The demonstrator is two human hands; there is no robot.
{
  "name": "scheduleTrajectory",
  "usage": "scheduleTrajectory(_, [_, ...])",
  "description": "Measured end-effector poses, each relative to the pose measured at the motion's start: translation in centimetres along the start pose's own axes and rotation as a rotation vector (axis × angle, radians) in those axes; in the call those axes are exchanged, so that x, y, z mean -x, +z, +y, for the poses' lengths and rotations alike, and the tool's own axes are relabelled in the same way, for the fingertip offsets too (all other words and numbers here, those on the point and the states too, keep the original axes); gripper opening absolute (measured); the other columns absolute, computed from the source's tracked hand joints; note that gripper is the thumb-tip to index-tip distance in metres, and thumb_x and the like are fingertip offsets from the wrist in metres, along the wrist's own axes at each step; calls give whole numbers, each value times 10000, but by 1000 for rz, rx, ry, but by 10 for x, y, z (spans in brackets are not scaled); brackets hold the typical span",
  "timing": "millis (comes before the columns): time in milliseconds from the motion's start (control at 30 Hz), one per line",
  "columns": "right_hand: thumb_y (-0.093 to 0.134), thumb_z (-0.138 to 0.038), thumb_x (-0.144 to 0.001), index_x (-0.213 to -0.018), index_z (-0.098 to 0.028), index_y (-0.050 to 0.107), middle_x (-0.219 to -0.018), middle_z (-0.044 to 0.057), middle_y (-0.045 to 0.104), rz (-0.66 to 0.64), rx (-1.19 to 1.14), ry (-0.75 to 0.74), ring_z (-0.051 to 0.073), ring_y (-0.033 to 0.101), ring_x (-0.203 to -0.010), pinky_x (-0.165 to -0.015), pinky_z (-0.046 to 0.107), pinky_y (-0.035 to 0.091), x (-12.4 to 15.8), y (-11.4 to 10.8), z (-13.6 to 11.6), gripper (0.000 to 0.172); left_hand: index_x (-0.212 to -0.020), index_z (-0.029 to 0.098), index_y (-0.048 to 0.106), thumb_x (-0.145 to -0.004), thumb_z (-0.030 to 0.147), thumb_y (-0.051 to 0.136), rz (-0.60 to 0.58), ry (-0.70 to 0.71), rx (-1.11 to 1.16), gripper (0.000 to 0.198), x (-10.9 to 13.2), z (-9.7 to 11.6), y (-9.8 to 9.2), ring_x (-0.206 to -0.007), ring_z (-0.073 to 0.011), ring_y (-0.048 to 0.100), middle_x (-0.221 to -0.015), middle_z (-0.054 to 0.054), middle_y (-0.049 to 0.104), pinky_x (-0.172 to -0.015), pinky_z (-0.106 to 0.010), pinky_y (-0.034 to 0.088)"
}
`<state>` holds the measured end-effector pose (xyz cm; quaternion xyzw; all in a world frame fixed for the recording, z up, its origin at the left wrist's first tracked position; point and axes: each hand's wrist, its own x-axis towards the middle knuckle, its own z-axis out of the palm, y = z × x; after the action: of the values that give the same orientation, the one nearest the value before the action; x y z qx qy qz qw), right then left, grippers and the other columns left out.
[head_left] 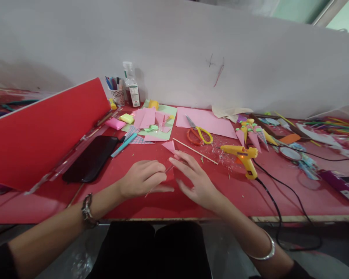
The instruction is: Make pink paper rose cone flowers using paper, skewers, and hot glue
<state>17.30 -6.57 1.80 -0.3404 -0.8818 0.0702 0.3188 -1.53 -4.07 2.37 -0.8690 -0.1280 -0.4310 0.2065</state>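
Note:
My left hand (145, 178) is closed above the red tabletop, fingers curled in a pinch on a thin, clear-looking strand (169, 169) that runs slantwise past the fingertips. Facing it, my right hand (196, 178) has its fingers stretched and apart, the thumb well below them; the strand's upper end lies close to its fingertips. A small folded piece of pink paper (169, 146) shows just beyond those fingertips; whether they touch it I cannot tell. Behind the hands lie a thin wooden stick (194, 151) and scissors (199, 133) with red and yellow handles.
To the right sits a yellow glue gun (242, 155), its black cord trailing off the front edge. Small pink paper cones (253, 137) stand behind it. At left are a black phone (90, 159), a leaning red board (52, 131) and a turquoise stick-shaped item (124, 145). Pink sheets (206, 122) lie behind.

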Motion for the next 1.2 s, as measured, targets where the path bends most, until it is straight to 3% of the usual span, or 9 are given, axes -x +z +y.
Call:
scheduleTrajectory(267, [419, -86, -780, -1272, -270, 336, -1293, 108, 351, 34, 106, -59, 212, 329, -1236, -955, 428, 395, 2, 4, 0, 531, -721, 171, 420, -813, 221, 483, 16, -17, -4, 122, 2, 0, 2, -547, -93, 525, -604, 5, 551, -506, -185, 436])
scheduleTrajectory(467, [417, -107, -795, -1254, -241, 379, -1320, 115, 331, 34, 75, -52, 206, 313, -1248, -971, 418, 381, 0, 5, -1, 479, -719, 174, 434, -789, 222, 501, 58, -32, -62, 109, -1, 1, 2, -487, -86, 479, -570, 25, 518, -454, -193, 405])
scheduleTrajectory(700, [406, -107, -803, -1306, -310, 292, -1367, 71, 308, 26, 105, -63, 209, 317, -1251, -963, 437, 387, 0, 4, -1, 554, -706, 181, 432, -761, 185, 510, 94, -35, -76, 95, -1, 0, 2, -508, -89, 479, -583, 22, 509, -471, -200, 421])
scheduleTrajectory(1200, [430, -129, -785, -1225, -224, 387, -1236, 136, 403, 37, 162, -107, 228, 389, -1183, -908, 423, 433, 2, 7, -4, 453, -728, 175, 413, -778, 215, 528, 115, -46, -98, 131, 1, -1, 4, -583, -104, 534, -636, -5, 547, -509, -204, 465])
